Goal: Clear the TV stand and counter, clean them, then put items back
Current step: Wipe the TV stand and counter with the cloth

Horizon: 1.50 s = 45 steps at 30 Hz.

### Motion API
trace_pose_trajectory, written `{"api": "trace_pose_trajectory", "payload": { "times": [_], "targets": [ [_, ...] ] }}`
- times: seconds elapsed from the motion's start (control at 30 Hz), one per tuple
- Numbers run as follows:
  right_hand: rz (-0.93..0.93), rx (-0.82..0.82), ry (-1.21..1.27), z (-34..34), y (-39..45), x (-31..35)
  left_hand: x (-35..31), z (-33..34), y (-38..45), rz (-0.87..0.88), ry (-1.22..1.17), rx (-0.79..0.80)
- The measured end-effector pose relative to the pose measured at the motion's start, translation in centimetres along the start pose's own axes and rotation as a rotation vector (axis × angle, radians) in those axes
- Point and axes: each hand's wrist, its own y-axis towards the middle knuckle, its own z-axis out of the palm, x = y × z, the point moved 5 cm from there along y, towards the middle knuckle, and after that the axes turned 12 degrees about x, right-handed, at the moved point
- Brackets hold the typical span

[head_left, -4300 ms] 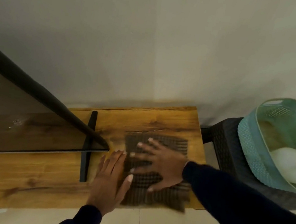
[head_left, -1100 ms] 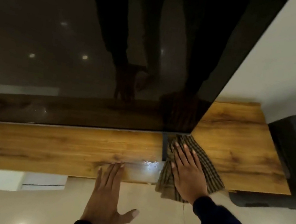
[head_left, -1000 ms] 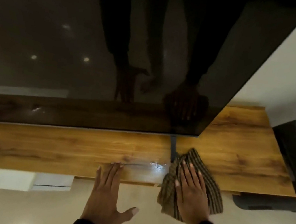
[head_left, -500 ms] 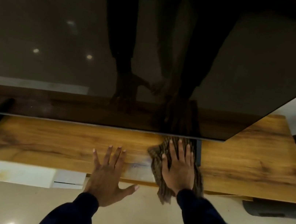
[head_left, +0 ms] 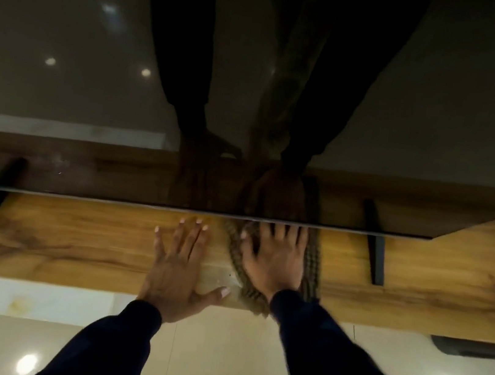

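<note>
Right hand (head_left: 274, 255) fingers straight, spread, pressing flat on brown checked cloth (head_left: 312, 261). Cloth on wooden TV stand top (head_left: 87, 243), at 12 o'clock under black TV screen (head_left: 65, 63) lower edge. Left hand (head_left: 175, 266) at 9 o'clock of cloth, fingers straight, palm flat on wood. Black TV foot (head_left: 375, 261) at 3 o'clock of cloth, apart.

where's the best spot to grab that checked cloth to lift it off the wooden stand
Probably the bunched end of the checked cloth that hangs over the front edge of the wooden stand. It is the only part clear of the surface; the rest lies flat under the right hand, its far end near the TV. Come from the front, below the edge, and pinch.
</note>
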Motion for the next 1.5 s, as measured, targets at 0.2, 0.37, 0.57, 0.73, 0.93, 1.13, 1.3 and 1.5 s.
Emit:
{"api": "trace_pose_trajectory", "payload": {
  "times": [0.2,0.37,0.57,0.73,0.93,1.13,1.3,1.5],
  "targets": [
    [-0.309,0.109,-0.075,3.9,-6.3,3.0,1.3,0.2,0.4,-0.032,-0.117,-0.039],
    [-0.252,0.087,-0.120,1.9,-5.3,-3.5,2.6,0.1,0.2,0.031,-0.047,-0.026],
    [0.104,-0.024,0.010,-1.6,-2.4,-11.3,5.4,-0.4,-0.2,0.020,-0.028,-0.008],
    [0.305,-0.039,-0.027,-0.2,-2.3,-7.7,7.2,0.3,-0.3,0.085,-0.014,0.005],
    [0.297,0.003,-0.057,2.1,-2.3,2.3,8.7,0.0,-0.2,0.113,-0.045,-0.006],
    [0.122,0.068,-0.026,4.6,-1.4,16.0,11.7,-0.1,-1.8,0.179,-0.085,-0.088],
    [-0.397,0.191,-0.152,8.3,-4.7,26.8,14.5,-0.3,-4.3,0.193,-0.071,-0.126],
    [-0.692,0.220,-0.280,7.1,-5.9,19.2,15.7,0.6,-5.3,0.146,-0.060,-0.063]
  ]
}}
